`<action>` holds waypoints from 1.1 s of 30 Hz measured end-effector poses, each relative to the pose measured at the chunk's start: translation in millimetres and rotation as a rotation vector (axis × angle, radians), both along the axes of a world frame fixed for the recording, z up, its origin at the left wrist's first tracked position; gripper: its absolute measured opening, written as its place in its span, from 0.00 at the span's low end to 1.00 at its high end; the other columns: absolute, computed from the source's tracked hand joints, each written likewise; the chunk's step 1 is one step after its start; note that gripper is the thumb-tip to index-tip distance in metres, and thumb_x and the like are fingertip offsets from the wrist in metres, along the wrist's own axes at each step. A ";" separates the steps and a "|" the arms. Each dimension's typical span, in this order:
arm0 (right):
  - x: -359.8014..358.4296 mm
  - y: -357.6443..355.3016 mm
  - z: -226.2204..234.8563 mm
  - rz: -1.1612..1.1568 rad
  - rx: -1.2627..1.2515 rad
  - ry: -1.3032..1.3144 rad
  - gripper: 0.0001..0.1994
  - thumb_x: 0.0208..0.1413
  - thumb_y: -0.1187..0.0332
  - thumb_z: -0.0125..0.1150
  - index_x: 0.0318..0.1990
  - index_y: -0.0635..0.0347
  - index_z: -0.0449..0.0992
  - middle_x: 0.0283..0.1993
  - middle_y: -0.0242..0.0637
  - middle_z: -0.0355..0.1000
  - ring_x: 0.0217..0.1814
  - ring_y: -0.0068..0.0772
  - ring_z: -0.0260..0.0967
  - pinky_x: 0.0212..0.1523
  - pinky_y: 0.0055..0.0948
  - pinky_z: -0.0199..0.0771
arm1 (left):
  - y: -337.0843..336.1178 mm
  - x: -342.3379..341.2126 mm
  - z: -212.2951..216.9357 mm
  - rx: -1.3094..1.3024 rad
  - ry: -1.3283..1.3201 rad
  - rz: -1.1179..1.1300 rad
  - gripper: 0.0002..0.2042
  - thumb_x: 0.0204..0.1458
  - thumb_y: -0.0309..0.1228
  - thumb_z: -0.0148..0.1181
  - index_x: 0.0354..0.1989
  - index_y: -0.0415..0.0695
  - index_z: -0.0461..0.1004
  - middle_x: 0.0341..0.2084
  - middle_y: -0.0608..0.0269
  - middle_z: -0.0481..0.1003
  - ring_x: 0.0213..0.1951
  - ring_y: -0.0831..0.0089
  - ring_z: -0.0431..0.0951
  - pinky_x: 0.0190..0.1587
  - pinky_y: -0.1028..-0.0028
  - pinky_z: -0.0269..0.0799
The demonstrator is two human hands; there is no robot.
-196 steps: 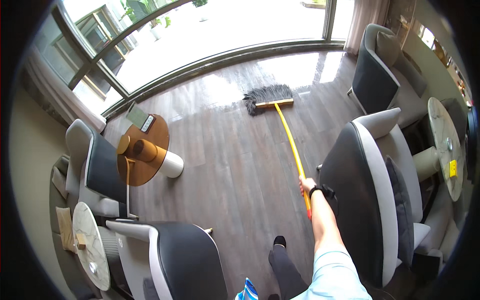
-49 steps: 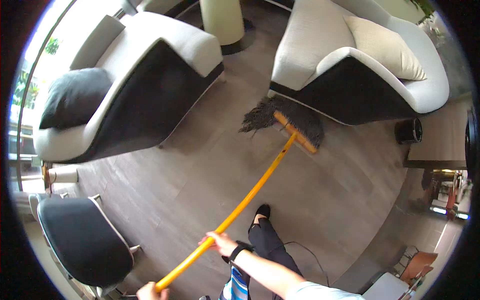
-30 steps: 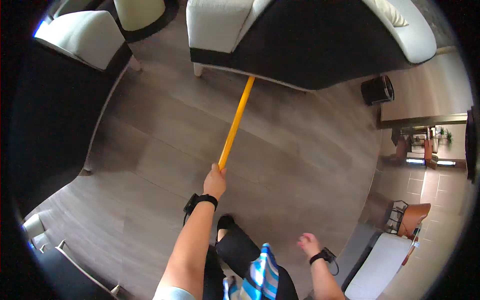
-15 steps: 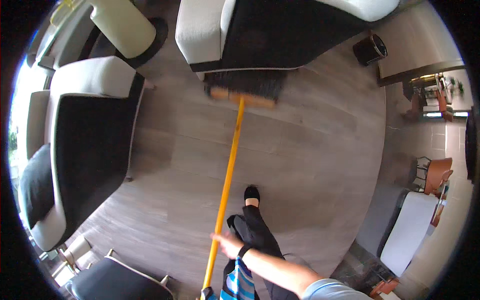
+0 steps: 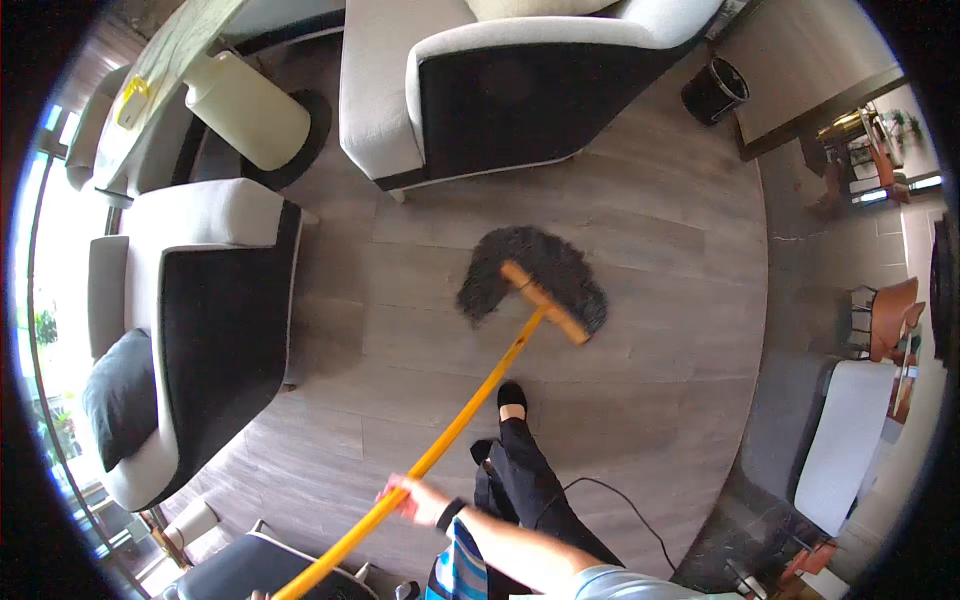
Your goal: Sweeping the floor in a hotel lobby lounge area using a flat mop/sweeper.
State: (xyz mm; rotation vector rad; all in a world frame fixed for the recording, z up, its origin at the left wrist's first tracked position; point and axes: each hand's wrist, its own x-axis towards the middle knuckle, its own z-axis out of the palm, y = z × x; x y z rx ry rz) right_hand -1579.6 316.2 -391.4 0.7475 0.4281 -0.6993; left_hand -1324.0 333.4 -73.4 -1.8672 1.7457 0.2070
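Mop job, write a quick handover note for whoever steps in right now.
Right hand: closed on the yellow mop handle, mid-shaft.
Left hand: barely in view at the bottom edge near the handle's lower end; grip cannot be judged.
Dark mop head: flat on the wood floor, in front of the big armchair, ahead of the person's shoe.
Done and left: the floor shows no visible difference between mopped and unmopped areas.

I see a bare right forearm ending in the right hand (image 5: 412, 497), a dark band around the wrist (image 5: 449, 513), and a pale grey-blue short sleeve (image 5: 600, 582) at the shoulder. A blue-and-white striped cloth (image 5: 460, 568) hangs at the front. Black trousers (image 5: 530, 480) run down to a black slip-on shoe (image 5: 511, 398).
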 end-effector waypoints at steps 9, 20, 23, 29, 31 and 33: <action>-339.4 -84.1 -32.8 -0.247 0.316 1.256 0.13 0.46 0.58 0.52 0.29 0.57 0.60 0.21 0.35 0.58 0.17 0.31 0.59 0.17 0.32 0.65 | -65.9 -322.0 -113.0 0.279 0.640 -0.201 0.10 0.41 0.38 0.54 0.30 0.48 0.67 0.12 0.59 0.68 0.19 0.68 0.72 0.18 0.71 0.65; -227.7 -90.4 60.6 -0.162 0.283 0.523 0.09 0.51 0.66 0.42 0.21 0.54 0.55 0.13 0.29 0.51 0.13 0.25 0.52 0.16 0.27 0.55 | -108.4 -222.0 55.3 0.276 0.754 -0.240 0.10 0.43 0.37 0.50 0.32 0.47 0.67 0.16 0.57 0.70 0.22 0.59 0.72 0.24 0.67 0.68; -150.6 -101.3 70.3 0.122 0.194 0.366 0.14 0.52 0.61 0.36 0.25 0.63 0.60 0.17 0.38 0.61 0.25 0.38 0.61 0.42 0.44 0.62 | -120.4 -178.1 133.3 0.189 0.613 -0.104 0.11 0.42 0.40 0.52 0.29 0.48 0.71 0.15 0.58 0.70 0.21 0.61 0.72 0.24 0.68 0.67; -24.9 -138.2 165.8 0.387 0.218 0.036 0.09 0.49 0.67 0.49 0.22 0.62 0.64 0.21 0.38 0.63 0.33 0.36 0.64 0.46 0.36 0.63 | -90.1 -103.4 233.3 -0.081 0.421 0.096 0.08 0.39 0.34 0.54 0.26 0.44 0.72 0.17 0.56 0.70 0.20 0.61 0.70 0.23 0.70 0.64; 0.3 -170.8 226.9 0.528 0.186 0.173 0.06 0.49 0.71 0.50 0.25 0.62 0.62 0.20 0.35 0.60 0.26 0.28 0.61 0.46 0.30 0.63 | -129.1 -130.7 303.7 -0.178 0.531 0.072 0.08 0.37 0.32 0.56 0.25 0.42 0.72 0.17 0.54 0.69 0.20 0.59 0.70 0.23 0.71 0.64; 20.9 -200.3 252.3 0.548 0.176 0.079 0.05 0.49 0.72 0.49 0.26 0.63 0.63 0.22 0.36 0.61 0.27 0.28 0.61 0.45 0.27 0.64 | -141.8 -117.7 326.5 -0.281 0.531 0.035 0.09 0.35 0.28 0.57 0.27 0.41 0.72 0.17 0.53 0.69 0.20 0.59 0.70 0.23 0.71 0.64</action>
